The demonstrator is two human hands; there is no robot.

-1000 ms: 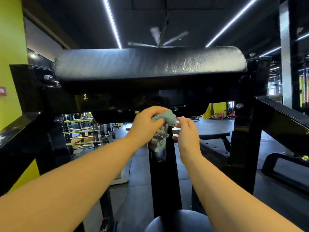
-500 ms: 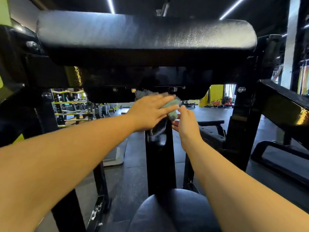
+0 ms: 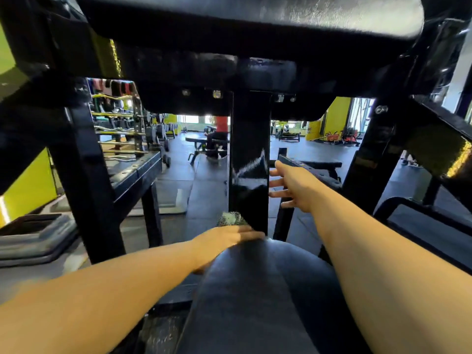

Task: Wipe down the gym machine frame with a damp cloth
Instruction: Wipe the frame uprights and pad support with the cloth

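Open gym floor point(image 3: 204, 190) flanks post point(image 3: 249, 139); left hand point(image 3: 224, 240) fingers point(image 3: 251, 235) press cloth point(image 3: 231, 217) at its base, right hand point(image 3: 296, 186) fingers spread alongside

Barbell rack point(image 3: 120, 129) left; flat bench point(image 3: 204, 142) beyond; yellow wall point(image 3: 335, 116) far right.

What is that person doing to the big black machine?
A person is wiping down a gym machine. Their left hand presses a greenish cloth against the bottom of the black upright post, just above the seat pad. Their right hand is open, fingers spread beside the post's right edge. A pale streak shows higher up the post.
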